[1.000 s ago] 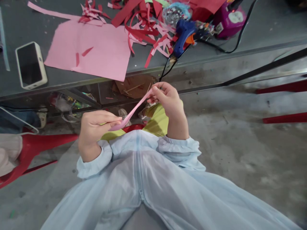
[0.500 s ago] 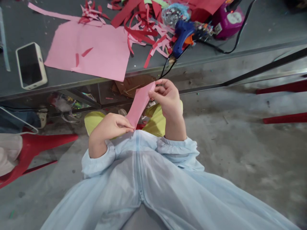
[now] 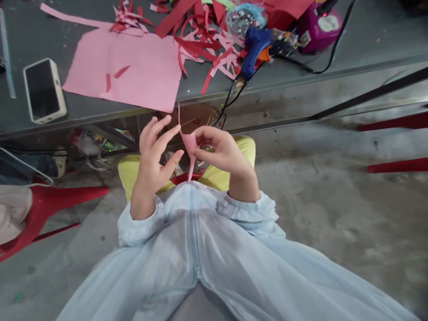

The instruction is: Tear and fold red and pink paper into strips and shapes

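Pink paper piece [image 3: 189, 143], bent and turned nearly edge-on, is pinched between the thumb and fingers of the right hand [image 3: 219, 149] above the lap of yellow trousers [image 3: 246, 154], just short of a gray table [image 3: 371, 38]. Beside it the left hand [image 3: 154, 151] is raised with fingers spread wide, its forefinger perhaps brushing the paper's edge, though contact is hard to confirm from this angle. On the tabletop beyond, a pink sheet [image 3: 143, 67] bears 2 small red slivers [image 3: 108, 83], with a white-cased phone [image 3: 43, 91] to its left and, to its right, red and pink scraps [image 3: 200, 44] heaped beside a blue glue gun [image 3: 256, 47].
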Demonstrator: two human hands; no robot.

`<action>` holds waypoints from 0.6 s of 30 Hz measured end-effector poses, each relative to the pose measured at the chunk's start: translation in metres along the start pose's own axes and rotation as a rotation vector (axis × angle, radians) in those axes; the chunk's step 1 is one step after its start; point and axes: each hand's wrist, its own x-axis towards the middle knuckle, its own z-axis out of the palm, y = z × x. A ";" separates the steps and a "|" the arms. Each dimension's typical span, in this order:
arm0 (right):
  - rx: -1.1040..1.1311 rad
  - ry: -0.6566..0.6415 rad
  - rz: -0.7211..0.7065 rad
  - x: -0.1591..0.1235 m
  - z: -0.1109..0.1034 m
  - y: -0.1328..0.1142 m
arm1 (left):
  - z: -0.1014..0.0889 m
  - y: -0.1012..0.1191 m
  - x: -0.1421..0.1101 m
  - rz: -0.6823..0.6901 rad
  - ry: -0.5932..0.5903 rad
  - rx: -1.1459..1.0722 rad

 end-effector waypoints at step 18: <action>0.124 0.078 -0.007 0.003 0.022 -0.020 | -0.018 0.027 0.012 -0.086 0.066 0.037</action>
